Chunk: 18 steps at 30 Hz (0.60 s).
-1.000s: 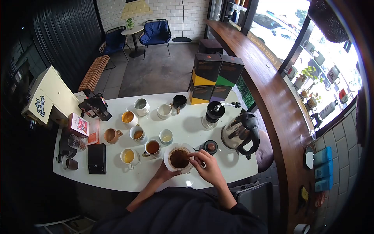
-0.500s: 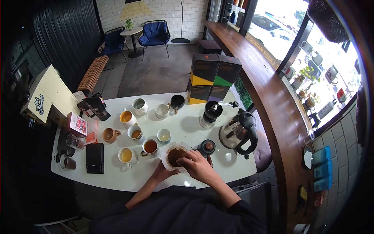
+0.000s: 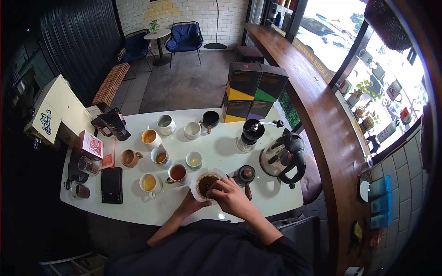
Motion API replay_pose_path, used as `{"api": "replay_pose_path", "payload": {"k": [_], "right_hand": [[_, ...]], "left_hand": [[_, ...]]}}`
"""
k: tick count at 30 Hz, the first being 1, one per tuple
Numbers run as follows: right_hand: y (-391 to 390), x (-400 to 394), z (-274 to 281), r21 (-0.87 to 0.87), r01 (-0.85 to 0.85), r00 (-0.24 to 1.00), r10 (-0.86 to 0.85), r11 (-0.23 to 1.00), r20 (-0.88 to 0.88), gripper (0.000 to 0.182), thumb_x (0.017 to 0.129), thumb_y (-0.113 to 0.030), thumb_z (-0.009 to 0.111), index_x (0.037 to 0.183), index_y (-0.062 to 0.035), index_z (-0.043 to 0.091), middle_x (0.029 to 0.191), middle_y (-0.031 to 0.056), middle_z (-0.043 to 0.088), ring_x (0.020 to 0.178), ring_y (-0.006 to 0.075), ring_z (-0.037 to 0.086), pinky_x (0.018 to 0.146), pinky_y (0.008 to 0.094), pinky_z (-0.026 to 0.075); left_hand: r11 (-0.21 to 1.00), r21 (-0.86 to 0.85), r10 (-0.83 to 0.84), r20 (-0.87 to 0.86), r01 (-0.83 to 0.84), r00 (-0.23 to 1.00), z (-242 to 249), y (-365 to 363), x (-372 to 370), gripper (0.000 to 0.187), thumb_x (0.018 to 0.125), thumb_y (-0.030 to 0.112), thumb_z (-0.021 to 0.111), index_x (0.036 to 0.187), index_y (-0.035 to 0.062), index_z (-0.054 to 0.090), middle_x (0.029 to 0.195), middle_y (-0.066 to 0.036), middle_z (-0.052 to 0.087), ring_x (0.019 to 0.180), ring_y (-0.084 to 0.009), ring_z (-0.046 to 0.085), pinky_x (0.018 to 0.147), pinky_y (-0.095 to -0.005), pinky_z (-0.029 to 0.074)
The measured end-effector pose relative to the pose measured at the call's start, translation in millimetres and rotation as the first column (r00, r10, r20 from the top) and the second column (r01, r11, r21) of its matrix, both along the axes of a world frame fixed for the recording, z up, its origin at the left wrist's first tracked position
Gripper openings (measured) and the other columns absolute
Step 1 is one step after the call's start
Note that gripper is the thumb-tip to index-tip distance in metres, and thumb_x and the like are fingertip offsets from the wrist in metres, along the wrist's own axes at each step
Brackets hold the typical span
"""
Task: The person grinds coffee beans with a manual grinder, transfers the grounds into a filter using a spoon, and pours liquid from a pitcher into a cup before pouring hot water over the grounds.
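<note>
A coffee dripper lined with a white paper filter [image 3: 199,180] stands at the table's front edge, with dark brown coffee grounds [image 3: 206,184] inside. My left hand [image 3: 195,202] is closed around its lower left side. Over the right half of the filter, my right hand [image 3: 228,195] has its fingers curled and pinched together, tips down at the grounds; whatever they hold is hidden. Just beyond that hand sits a small dark pot [image 3: 244,175] with a wooden handle [image 3: 248,192]. A cup of reddish-brown drink [image 3: 177,173] is close to the dripper's left.
Several cups, including a yellow-filled mug [image 3: 148,183], cover the table's middle. A hand grinder [image 3: 252,133] and large kettle [image 3: 283,156] stand at right, with stacked boxes [image 3: 251,92] behind. A black scale-like slab [image 3: 112,185] and a red-white box [image 3: 91,145] lie left.
My right hand has shifted slightly left and down over the filter, its fingers still bunched. My left hand keeps its hold on the dripper. The camera view has moved a little.
</note>
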State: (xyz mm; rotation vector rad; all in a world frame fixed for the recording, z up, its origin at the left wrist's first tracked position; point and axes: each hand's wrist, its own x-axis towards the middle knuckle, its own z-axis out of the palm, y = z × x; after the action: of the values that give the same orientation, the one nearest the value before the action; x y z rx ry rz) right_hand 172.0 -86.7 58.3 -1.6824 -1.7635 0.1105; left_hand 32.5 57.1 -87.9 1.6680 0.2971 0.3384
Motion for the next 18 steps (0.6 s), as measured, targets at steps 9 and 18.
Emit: {"api": "replay_pose_path", "payload": {"k": [9,18], "right_hand": [[1.9,-3.9,-0.6,0.016,0.029,0.999,-0.028,0.999,-0.028,0.022,0.075,-0.002,0.070,0.095,-0.0113,0.071,0.094,0.0032,0.060,0.093,0.0233,0.057,0.083,0.0356,0.044],[3.9,-4.6,-4.2,0.038,0.053,0.998,-0.052,0.998,-0.033,0.021,0.075,-0.001,0.070,0.094,-0.0113,0.071,0.092,0.0029,0.059,0.091,0.0230,0.056,0.082,0.0356,0.044]], "left_hand": [[0.999,0.041,-0.007,0.004,0.006,1.000,-0.5,0.5,-1.9,0.083,0.072,0.015,0.087,0.142,0.0060,0.044,0.138,-0.010,0.055,0.131,-0.0251,0.051,0.111,-0.0400,0.041],[1.000,0.008,0.001,0.001,-0.001,1.000,6.1,-1.0,-0.9,0.082,0.072,0.014,0.087,0.142,0.0060,0.043,0.139,-0.011,0.054,0.130,-0.0245,0.052,0.110,-0.0395,0.043]]}}
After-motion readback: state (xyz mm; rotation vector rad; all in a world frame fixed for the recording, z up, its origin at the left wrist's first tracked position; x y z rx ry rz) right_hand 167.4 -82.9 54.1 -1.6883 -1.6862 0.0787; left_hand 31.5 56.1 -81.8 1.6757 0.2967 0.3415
